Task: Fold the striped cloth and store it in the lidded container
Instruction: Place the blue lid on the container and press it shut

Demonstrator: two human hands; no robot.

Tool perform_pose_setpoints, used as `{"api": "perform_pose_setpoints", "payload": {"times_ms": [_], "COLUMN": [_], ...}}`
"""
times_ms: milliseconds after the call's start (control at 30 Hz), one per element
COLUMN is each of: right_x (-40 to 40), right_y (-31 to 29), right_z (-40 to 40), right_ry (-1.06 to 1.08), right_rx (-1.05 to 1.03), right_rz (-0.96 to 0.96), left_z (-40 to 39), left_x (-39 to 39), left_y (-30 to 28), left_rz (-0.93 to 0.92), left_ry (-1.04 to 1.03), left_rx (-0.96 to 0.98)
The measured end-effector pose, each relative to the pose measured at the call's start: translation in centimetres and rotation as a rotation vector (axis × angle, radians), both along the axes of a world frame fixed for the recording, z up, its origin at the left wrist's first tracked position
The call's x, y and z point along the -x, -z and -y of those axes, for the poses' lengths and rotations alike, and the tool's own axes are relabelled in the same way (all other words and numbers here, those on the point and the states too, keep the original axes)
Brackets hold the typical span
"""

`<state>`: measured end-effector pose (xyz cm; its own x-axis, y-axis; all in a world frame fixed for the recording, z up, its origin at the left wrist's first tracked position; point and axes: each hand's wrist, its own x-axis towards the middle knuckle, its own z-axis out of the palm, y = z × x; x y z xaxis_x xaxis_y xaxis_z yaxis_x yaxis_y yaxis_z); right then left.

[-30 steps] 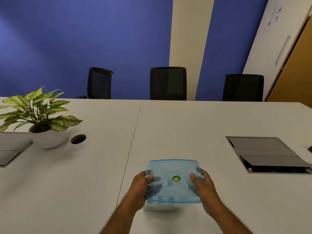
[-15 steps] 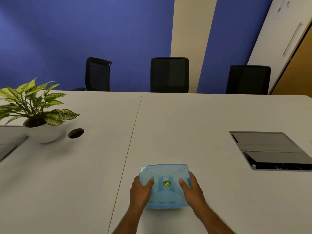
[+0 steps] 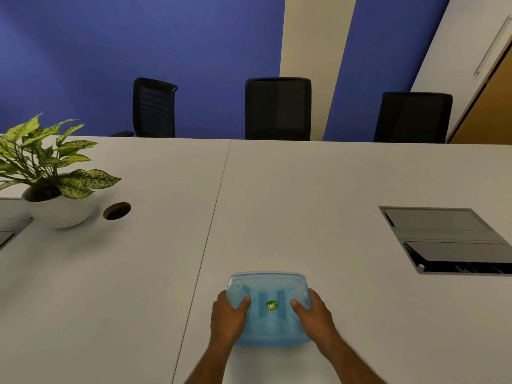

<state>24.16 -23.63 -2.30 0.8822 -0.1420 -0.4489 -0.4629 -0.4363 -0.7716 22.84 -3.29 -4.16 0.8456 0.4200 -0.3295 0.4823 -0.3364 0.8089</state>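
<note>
Head cam: both hands press a blue lid (image 3: 268, 306) onto a box at 6 o'clock on the table (image 3: 304, 189). Left hand (image 3: 227, 318) w/ fingers wrapped over the lid's 9 o'clock edge, thumb on top; right hand (image 3: 311, 314) mirrors at 3. Cloth not visible, presumably inside. Best approach: press evenly round all edges, corners incl., till the lid seats flat.

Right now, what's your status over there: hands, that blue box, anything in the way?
Left hand and right hand pressing blue lid on container, thumbs on top. Striped cloth not visible. Potted plant far off left, nothing blocking.
</note>
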Motion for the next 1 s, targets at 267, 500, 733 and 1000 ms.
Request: {"api": "perform_pose_setpoints", "payload": {"times_ms": [267, 500, 733, 1000], "right_x": [-1.5, -1.9, -2.3, -2.4], "right_y": [0.5, 1.1, 1.5, 1.8], "right_z": [0.4, 0.5, 0.6, 0.7], "right_ry": [0.054, 0.135, 0.135, 0.123], "right_rx": [0.059, 0.024, 0.044, 0.071], "right_rz": [0.021, 0.002, -0.011, 0.0], "left_z": [-0.7, -0.8, -0.7, -1.2], "left_x": [-1.1, -1.1, -1.1, -3.0], "left_y": [0.8, 1.0, 0.8, 0.1], "left_rz": [-0.035, -0.065, -0.088, -0.052], "left_ry": [0.025, 0.016, -0.022, -0.063], "left_rx": [-0.056, -0.061, -0.061, -0.043]}}
